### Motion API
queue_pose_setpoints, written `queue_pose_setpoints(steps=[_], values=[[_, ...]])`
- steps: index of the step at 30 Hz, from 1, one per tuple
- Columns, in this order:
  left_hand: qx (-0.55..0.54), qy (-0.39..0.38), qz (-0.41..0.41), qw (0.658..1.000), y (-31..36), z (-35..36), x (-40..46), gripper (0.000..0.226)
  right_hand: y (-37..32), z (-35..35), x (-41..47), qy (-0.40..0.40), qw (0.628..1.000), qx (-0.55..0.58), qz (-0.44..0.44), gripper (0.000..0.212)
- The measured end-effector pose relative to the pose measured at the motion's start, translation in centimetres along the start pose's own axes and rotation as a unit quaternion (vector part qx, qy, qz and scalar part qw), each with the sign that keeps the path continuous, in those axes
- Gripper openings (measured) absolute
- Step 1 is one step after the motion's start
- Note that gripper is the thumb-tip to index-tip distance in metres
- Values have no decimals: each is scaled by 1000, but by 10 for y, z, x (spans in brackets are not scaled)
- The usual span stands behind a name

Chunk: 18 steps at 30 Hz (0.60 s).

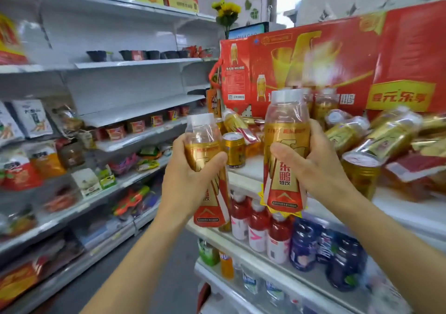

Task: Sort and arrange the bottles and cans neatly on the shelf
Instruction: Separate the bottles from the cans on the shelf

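Gripping glossy tapered bottles (pixel 286 149), both hands (pixel 313 166).

Hands (pixel 190 181): two showing, each gripping one bottle.
Gold bottles in hands (pixel 286 149): two.
Gold cans standing upright on shelf (pixel 233 149): two showing.
Red drink bottles below (pixel 258 226): four showing.
Red gift cartons (pixel 313 65): cannot tell.

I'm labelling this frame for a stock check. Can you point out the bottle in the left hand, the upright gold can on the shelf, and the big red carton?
left-hand bottle (pixel 201 142): head view, gold label.
gold can (pixel 233 150): head view, side wall.
red carton (pixel 405 48): head view, front face.
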State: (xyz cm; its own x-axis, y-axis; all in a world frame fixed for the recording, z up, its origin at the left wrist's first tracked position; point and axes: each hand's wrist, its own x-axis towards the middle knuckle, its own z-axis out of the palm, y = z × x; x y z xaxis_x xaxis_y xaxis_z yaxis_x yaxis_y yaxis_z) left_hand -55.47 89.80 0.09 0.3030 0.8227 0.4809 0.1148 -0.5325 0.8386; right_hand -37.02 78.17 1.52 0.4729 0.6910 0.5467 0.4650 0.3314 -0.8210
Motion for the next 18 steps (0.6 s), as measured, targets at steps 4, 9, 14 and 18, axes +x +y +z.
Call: queue_pose_setpoints(steps=[4,9,14,18], values=[[-13,-28,9,999,-44,-31,64,52,15,56,33,36,999,-22,-3,52],[-37,-84,27,995,-95,-76,144,57,23,129,73,101,994,-46,11,63],[-42,-114,55,991,-125,-101,218,52,26,182,110,145,986,-76,15,69],[-57,-129,79,987,-141,-100,271,43,31,205,140,163,981,-102,12,65]])
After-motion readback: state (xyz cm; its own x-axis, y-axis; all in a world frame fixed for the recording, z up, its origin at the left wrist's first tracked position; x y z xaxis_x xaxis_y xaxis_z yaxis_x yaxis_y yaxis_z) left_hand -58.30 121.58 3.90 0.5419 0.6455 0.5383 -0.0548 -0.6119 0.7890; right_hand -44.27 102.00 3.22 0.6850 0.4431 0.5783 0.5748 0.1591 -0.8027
